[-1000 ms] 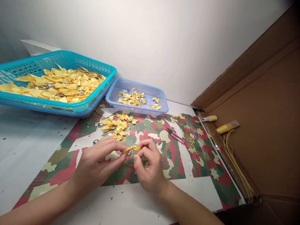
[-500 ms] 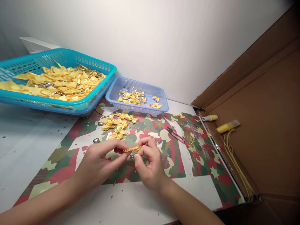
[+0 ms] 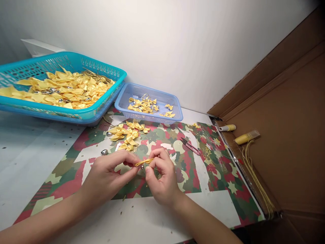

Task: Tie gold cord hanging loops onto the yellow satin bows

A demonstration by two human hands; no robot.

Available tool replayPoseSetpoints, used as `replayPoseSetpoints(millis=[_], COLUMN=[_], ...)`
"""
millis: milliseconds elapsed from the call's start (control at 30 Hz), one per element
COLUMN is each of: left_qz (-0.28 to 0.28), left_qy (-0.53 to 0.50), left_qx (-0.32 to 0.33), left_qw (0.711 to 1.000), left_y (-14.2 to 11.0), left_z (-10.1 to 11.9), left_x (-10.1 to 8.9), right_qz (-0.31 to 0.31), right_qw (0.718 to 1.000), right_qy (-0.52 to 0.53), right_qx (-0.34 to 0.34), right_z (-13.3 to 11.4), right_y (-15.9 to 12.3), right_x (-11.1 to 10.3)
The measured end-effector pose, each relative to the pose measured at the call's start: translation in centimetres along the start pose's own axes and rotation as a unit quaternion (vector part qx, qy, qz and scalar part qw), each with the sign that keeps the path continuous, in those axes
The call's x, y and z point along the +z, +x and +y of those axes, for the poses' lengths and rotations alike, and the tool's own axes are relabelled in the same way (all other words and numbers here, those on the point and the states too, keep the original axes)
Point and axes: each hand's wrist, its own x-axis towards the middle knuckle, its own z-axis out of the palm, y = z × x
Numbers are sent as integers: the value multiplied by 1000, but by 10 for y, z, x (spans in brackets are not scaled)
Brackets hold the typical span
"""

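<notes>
A craft workspace, with baskets (image 3: 149,117) of yellow bows (image 3: 76,84) and snips (image 3: 190,146).

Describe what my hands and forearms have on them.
Both your left hand and right hand look bare: no gloves, rings, watch or bracelet in view. Your visible forearms show no sleeves.

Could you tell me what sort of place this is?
Probably a small craft workbench: a turquoise basket heaped with yellow ribbon bows, pink-handled snips, and loose bows on a patterned sheet suggest it.
</notes>
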Motion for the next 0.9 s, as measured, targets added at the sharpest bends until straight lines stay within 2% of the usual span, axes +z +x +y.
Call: replayPoseSetpoints(millis=[367, 900], left_qz=[25, 24], left_qy=[33, 37], left_qx=[58, 79], left_qw=[997, 996], left_y=[-2, -4], left_z=[-1, -4], left_x=[-1, -1], right_qz=[-3, -6], right_qw=[1000, 1000], right_qy=[-2, -9], right_qx=[5, 13], right_z=[-1, -2], right_y=[1, -1], right_x=[0, 1])
